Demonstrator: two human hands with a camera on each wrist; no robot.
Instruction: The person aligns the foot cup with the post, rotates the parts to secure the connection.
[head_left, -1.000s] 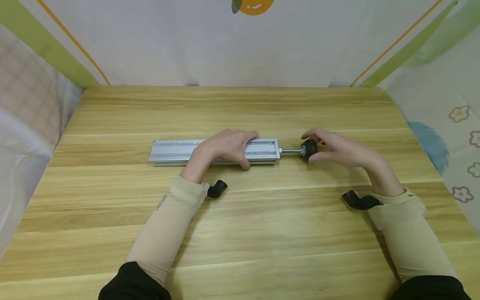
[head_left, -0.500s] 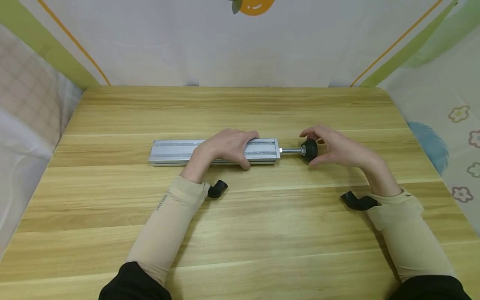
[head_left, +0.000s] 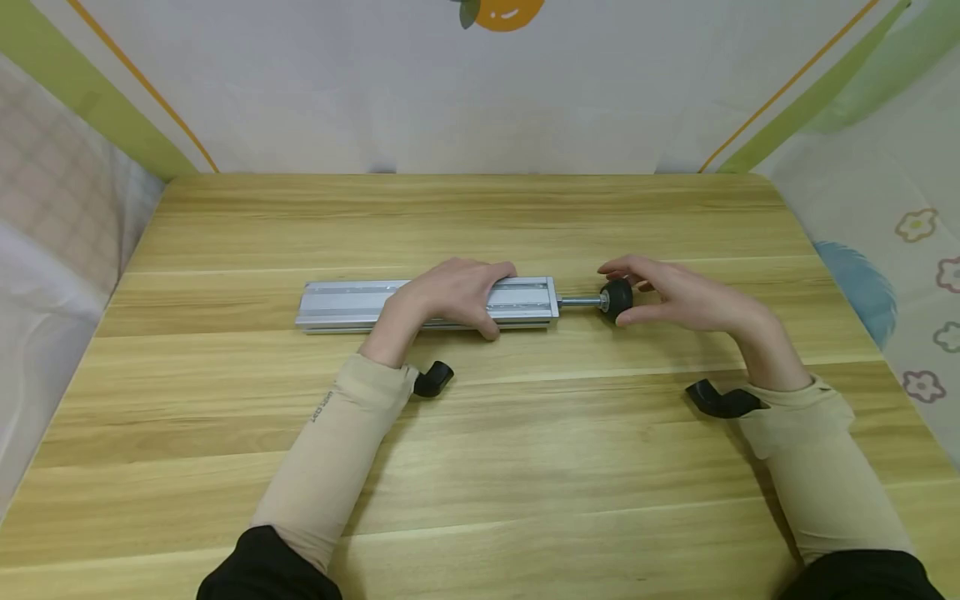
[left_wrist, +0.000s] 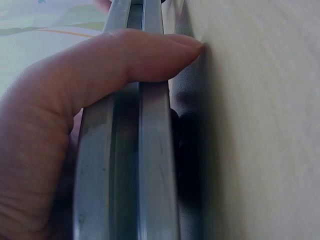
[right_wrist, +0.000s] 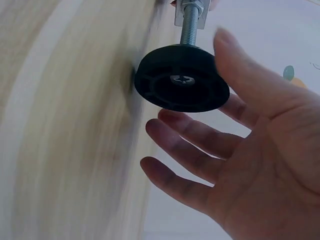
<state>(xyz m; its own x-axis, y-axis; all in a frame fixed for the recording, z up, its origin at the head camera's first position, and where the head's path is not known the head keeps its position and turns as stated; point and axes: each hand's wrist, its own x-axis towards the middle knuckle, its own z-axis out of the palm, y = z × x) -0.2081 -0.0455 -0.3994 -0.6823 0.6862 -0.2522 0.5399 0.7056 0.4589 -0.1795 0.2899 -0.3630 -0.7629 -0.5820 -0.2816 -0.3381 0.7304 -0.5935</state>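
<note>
A silver aluminium profile [head_left: 341,304] lies lengthwise on the table. My left hand [head_left: 453,292] grips it from above near its right half, its thumb [left_wrist: 150,55] across the grooved near side in the left wrist view. From the profile's right end plate a threaded rod [head_left: 581,302] sticks out, ending in a round black leveling foot [head_left: 618,301]. My right hand [head_left: 686,296] pinches that foot at its rim between thumb and forefinger. In the right wrist view the foot's ribbed underside [right_wrist: 155,90] and a central cross-slot screw [right_wrist: 182,80] show, with the other fingers spread loosely below it.
The wood-grain table [head_left: 480,467] runs to a white curtain [head_left: 420,92] at the back. Black curved pieces stick out from both sleeve cuffs, the left piece [head_left: 433,379] and the right piece [head_left: 723,400], over the table.
My right hand's fingers and wrist have shifted slightly around the leveling foot, first toward the left and then back. The left hand and the profile have stayed in place.
</note>
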